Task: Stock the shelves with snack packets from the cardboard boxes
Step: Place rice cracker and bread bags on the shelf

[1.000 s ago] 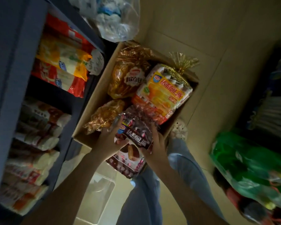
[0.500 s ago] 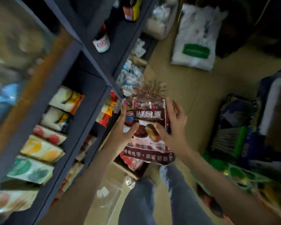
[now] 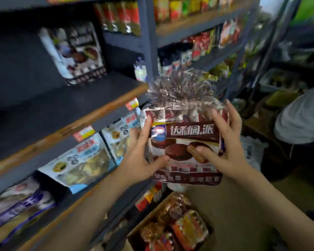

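Now, L hand & R hand gripping choc-pie pkt, beside shelf, box below

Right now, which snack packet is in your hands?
The brown chocolate-pie packet, held between left hand and right hand; the others sit on shelves or in the cardboard box.

- The single camera rides on the person's head, looking forward and down along both forearms.
- It faces the dark shelves, which slant across the left and top of the wide view.
- The left hand, right hand and snack packet sit close, mid-frame.
- The cardboard box lies low, near the bottom edge.
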Action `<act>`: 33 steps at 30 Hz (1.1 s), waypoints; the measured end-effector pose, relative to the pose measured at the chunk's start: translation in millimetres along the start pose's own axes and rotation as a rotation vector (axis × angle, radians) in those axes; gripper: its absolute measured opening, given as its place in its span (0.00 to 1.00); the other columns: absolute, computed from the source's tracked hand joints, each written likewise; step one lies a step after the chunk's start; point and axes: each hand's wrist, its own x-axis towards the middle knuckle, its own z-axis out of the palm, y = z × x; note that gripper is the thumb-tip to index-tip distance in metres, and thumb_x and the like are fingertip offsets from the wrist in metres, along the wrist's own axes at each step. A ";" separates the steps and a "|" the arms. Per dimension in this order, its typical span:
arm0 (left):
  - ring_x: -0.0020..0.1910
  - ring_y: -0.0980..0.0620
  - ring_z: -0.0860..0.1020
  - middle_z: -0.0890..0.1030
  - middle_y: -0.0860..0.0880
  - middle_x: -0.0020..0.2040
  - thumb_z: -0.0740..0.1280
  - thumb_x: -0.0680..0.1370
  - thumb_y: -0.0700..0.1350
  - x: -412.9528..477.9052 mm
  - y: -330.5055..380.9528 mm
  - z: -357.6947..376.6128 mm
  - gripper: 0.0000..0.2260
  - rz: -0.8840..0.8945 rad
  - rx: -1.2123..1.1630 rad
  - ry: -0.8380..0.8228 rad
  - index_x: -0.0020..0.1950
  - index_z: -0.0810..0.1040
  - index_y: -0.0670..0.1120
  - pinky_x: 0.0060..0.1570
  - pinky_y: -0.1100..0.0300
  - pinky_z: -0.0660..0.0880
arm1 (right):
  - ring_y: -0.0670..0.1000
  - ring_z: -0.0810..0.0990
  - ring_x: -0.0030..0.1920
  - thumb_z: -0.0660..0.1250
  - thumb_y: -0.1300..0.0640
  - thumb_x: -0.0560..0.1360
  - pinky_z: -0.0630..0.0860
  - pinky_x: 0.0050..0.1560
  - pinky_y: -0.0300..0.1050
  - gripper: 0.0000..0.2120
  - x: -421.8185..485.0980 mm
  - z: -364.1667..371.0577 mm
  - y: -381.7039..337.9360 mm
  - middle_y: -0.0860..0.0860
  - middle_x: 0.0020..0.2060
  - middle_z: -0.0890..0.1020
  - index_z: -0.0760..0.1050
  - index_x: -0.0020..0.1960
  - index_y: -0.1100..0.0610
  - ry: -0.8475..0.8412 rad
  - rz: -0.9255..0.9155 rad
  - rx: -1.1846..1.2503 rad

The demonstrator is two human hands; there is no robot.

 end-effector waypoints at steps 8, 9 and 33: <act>0.57 0.45 0.71 0.65 0.40 0.56 0.68 0.77 0.49 -20.4 26.6 -111.1 0.23 0.393 0.505 0.548 0.68 0.62 0.59 0.65 0.70 0.64 | 0.48 0.37 0.77 0.71 0.49 0.71 0.48 0.71 0.31 0.54 95.0 42.0 -37.2 0.45 0.75 0.33 0.30 0.75 0.45 -0.006 -0.454 -0.025; 0.52 0.48 0.76 0.71 0.43 0.53 0.71 0.75 0.43 -23.7 36.6 -120.5 0.22 0.243 0.387 0.568 0.64 0.68 0.61 0.60 0.70 0.69 | 0.47 0.38 0.77 0.71 0.50 0.72 0.47 0.71 0.30 0.52 104.7 52.1 -41.3 0.46 0.75 0.34 0.31 0.76 0.46 0.033 -0.500 -0.035; 0.61 0.51 0.76 0.65 0.45 0.67 0.70 0.77 0.45 65.9 -82.0 -213.8 0.29 -0.051 0.709 0.423 0.71 0.57 0.55 0.62 0.52 0.73 | 0.66 0.80 0.54 0.78 0.56 0.68 0.74 0.32 0.45 0.46 241.7 207.9 1.4 0.66 0.75 0.55 0.50 0.73 0.46 -0.167 -0.290 -0.200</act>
